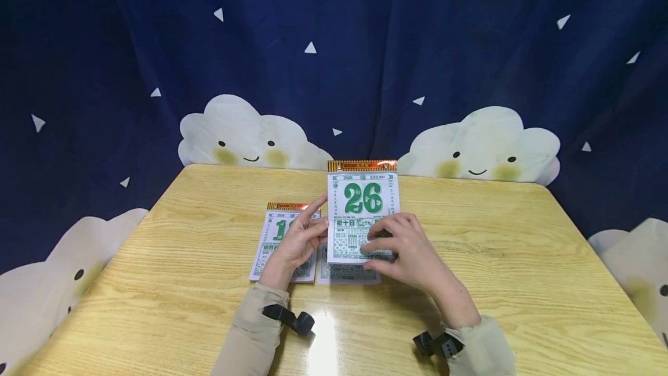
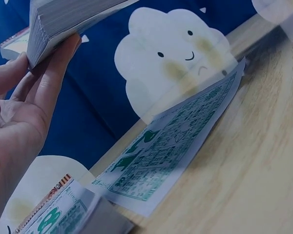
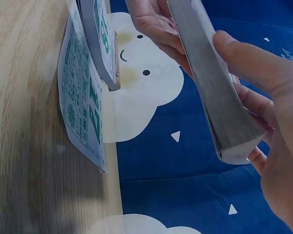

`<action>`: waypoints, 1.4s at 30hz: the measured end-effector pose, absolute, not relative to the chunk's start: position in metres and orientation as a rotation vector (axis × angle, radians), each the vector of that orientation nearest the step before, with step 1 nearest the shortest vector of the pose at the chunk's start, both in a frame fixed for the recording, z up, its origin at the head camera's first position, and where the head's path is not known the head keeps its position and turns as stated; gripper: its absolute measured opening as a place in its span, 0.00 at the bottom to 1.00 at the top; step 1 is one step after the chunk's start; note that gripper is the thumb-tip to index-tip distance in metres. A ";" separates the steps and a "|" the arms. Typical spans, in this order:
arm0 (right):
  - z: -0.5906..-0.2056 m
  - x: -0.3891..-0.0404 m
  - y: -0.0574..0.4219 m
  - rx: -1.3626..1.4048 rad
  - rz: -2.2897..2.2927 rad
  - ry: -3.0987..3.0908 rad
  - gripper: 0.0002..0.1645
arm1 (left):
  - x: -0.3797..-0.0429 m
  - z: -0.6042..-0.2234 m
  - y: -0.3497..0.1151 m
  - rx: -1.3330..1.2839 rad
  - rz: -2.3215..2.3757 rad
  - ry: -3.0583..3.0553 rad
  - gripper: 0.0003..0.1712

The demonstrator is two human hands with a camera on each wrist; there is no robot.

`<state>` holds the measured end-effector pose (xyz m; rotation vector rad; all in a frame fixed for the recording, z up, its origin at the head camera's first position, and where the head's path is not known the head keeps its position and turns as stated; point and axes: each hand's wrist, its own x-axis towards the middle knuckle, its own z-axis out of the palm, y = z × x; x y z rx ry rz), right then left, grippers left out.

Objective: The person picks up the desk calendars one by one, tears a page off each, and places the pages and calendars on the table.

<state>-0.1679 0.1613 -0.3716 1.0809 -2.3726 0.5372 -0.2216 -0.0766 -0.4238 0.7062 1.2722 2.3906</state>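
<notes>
My left hand (image 1: 300,241) grips the left edge of a thick tear-off calendar (image 1: 360,205), thumb on one face and fingers behind. Its front page has a large green 26 under a red and gold header strip, and the pad is raised above the table. Bent fingers of my right hand (image 1: 412,251) touch the lower right of that page, the thumb by the bottom edge. Beneath the pad lies a loose printed sheet (image 2: 166,141) with green numerals. Left of it, partly behind my left hand, is a second calendar (image 1: 266,257) with a green 18.
Everything is over a light wood-grain table (image 1: 522,283). A dark blue curtain (image 1: 334,16) with white triangles and smiling clouds hangs along the table's far edge. Black straps with small cameras sit on both wrists over beige sleeves (image 1: 250,329).
</notes>
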 end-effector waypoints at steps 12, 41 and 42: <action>-0.372 -0.165 0.156 1.001 0.685 -2.362 0.05 | -0.221 -0.425 -0.077 0.690 2.385 1.278 0.35; -0.342 -0.144 0.156 0.685 1.431 -2.343 0.04 | -0.216 -0.419 -0.077 0.701 2.387 1.296 0.35; -0.341 -0.144 0.156 0.641 1.438 -2.333 0.03 | -0.216 -0.419 -0.077 0.704 2.389 1.303 0.35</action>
